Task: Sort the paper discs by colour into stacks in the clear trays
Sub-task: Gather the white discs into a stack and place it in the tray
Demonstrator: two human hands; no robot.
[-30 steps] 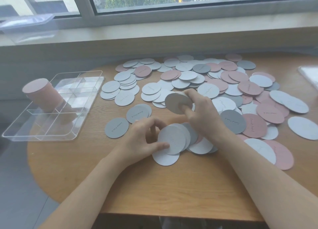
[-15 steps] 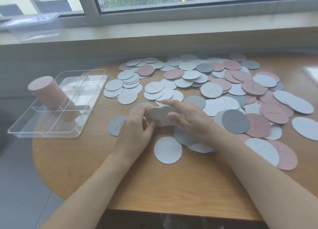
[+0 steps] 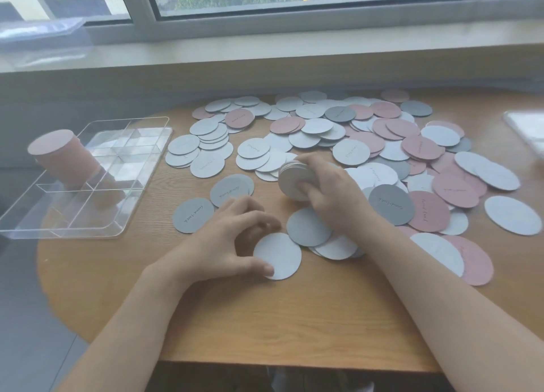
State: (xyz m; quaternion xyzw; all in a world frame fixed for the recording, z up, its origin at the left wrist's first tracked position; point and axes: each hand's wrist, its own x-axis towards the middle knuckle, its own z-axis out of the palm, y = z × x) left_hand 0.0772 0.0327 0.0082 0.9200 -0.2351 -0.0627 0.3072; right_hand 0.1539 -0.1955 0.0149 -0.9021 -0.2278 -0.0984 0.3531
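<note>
Pale grey, dark grey and pink paper discs (image 3: 350, 153) lie scattered over the round wooden table (image 3: 265, 318). My right hand (image 3: 332, 197) grips a small stack of pale grey discs (image 3: 294, 179), lifted off the table and tilted toward me. My left hand (image 3: 223, 244) is lower left of that stack, its thumb pressing the near edge of a single pale disc (image 3: 278, 256) and its fingers curled above it. A clear compartment tray (image 3: 85, 179) at the table's left edge holds a tall stack of pink discs (image 3: 64, 159).
Two dark grey discs (image 3: 192, 215) lie between the tray and my left hand. A clear box (image 3: 41, 41) sits on the windowsill at far left. Another clear tray (image 3: 527, 132) shows at the right edge. Bare wood lies along the table's near edge.
The stack passed from between both hands into my right hand alone and tilted up. My left hand came back toward me and down onto the single pale disc.
</note>
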